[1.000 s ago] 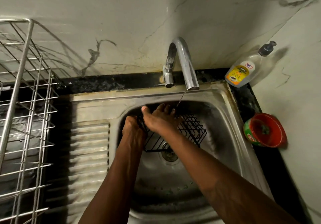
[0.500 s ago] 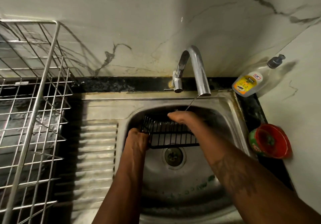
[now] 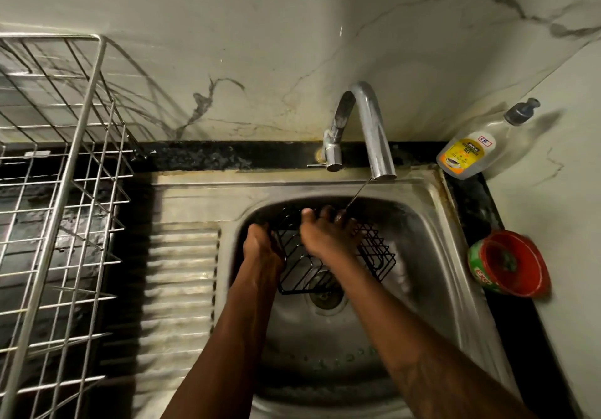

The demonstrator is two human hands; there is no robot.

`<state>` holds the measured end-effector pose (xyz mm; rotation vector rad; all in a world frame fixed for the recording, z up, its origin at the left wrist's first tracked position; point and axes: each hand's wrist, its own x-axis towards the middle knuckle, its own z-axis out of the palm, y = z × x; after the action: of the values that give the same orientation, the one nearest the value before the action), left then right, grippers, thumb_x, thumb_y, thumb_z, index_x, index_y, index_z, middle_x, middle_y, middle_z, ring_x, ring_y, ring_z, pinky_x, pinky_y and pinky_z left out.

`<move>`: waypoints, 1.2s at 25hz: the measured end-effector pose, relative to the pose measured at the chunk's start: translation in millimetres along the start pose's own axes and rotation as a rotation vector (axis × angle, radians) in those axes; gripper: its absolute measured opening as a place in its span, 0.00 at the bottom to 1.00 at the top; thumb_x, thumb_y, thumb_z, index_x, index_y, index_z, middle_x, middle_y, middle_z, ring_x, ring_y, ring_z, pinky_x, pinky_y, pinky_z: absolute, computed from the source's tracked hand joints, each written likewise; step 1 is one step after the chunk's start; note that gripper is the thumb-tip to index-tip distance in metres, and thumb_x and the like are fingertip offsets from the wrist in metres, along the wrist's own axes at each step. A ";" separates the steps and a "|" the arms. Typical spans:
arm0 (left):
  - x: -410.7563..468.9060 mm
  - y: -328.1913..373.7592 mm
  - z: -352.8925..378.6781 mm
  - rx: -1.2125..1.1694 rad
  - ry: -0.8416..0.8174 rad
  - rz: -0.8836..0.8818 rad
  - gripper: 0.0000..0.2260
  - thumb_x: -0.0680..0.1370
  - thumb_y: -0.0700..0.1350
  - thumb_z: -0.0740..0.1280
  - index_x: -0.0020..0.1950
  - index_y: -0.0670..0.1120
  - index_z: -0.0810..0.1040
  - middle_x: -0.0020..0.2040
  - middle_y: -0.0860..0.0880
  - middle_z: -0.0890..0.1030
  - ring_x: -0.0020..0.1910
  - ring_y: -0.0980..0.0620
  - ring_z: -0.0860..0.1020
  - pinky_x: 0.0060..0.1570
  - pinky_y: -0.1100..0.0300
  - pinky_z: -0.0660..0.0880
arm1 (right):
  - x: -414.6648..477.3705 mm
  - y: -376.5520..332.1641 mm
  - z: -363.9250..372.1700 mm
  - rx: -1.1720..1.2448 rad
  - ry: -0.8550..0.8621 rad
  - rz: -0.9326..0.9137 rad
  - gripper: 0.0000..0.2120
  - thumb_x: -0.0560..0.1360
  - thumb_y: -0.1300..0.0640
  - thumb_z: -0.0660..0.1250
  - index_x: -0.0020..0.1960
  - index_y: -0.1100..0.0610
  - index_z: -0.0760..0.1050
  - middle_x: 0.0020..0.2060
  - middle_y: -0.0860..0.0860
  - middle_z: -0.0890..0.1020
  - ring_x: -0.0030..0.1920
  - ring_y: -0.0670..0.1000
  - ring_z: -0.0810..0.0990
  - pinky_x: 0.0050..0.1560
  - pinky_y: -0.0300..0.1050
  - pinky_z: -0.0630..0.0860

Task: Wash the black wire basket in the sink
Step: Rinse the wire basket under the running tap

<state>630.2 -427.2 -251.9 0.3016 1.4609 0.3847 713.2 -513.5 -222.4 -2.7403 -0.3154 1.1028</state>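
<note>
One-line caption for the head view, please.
Left hand grips the basket over the sink drain; right hand lies on it under the tap's thin stream.

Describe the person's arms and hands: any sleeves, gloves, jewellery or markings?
Forearms bare to the frame edge, no sleeves showing. The left hand and right hand show no gloves, rings or watch. The right forearm bears a faint dark marking, possibly a tattoo.

The wire basket [image 3: 377, 256] under the right hand [image 3: 328, 238] is black against a dull silver-grey sink [image 3: 429, 223]. Beyond it the wall [image 3: 292, 44] is white marble with grey veins, over a speckled black counter [image 3: 211, 156]. Right of that hand, a clear bottle [image 3: 471, 155] bears a yellow label, and a red tub [image 3: 510, 264] has green sides.
</note>
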 end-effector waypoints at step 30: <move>-12.4 -20.7 -13.1 0.083 0.210 0.036 0.18 0.75 0.51 0.73 0.58 0.41 0.79 0.51 0.41 0.81 0.48 0.41 0.78 0.47 0.51 0.75 | -10.8 22.0 21.9 0.082 0.146 -0.190 0.38 0.79 0.29 0.34 0.83 0.48 0.43 0.82 0.48 0.45 0.81 0.53 0.42 0.76 0.67 0.36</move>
<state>617.8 -451.6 -250.8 0.3633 1.6819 0.3945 693.2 -535.8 -236.0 -2.6356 -0.4865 0.8437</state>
